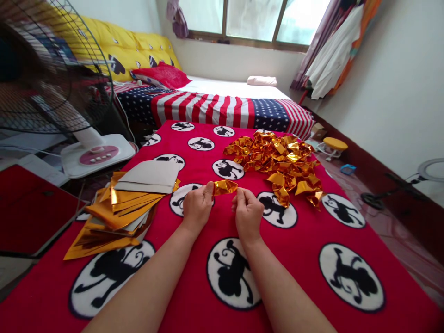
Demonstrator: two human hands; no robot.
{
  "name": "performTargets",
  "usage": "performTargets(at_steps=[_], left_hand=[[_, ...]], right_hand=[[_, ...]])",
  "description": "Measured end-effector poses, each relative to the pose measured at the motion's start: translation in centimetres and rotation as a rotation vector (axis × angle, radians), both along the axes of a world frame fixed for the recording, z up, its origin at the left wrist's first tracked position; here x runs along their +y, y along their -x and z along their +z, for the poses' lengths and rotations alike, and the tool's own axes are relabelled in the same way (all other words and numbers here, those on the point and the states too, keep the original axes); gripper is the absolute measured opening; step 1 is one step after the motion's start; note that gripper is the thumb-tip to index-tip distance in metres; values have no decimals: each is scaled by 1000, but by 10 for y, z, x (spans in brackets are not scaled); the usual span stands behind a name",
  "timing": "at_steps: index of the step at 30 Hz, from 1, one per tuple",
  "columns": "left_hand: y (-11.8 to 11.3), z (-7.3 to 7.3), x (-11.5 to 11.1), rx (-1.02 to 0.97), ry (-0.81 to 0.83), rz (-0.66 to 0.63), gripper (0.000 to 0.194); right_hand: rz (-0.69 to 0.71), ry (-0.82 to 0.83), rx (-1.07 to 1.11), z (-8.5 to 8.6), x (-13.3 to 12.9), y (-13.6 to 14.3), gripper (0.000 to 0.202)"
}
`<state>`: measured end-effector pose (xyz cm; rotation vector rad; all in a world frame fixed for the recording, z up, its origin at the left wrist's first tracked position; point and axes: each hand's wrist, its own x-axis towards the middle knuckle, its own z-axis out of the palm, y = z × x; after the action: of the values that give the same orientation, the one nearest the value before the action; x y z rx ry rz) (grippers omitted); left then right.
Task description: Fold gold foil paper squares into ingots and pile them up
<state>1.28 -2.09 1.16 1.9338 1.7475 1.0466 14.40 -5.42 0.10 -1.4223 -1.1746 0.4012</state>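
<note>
Between my two hands, above the red cloth with black monkey prints, a folded piece of gold foil paper [225, 187] is stretched sideways. My left hand [198, 206] pinches its left end with thumb and curled fingers. The right end sits in the closed fingertips of my right hand [248, 212]. Left of my hands lies a fanned stack of flat gold foil sheets [120, 210], with a pale grey sheet [149, 178] on top. Beyond my right hand spreads a heap of folded gold foil pieces [274, 155].
A red monkey-print cloth [294, 268] covers the table. At the left stands a fan [97, 150] on a white base, beside a red box-like object [24, 208]. A bed [215, 108] lies beyond the table. On the right floor are a yellow stool [335, 143] and a ring-light stand [395, 187].
</note>
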Motion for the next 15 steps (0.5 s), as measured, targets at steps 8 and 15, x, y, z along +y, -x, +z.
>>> performTargets(at_steps=[8, 15], left_hand=[[3, -2, 4, 39, -20, 6, 54], [3, -1, 3, 44, -36, -11, 52]], right_hand=[[4, -20, 41, 2, -1, -2, 31], [-3, -13, 65, -2, 3, -2, 26]])
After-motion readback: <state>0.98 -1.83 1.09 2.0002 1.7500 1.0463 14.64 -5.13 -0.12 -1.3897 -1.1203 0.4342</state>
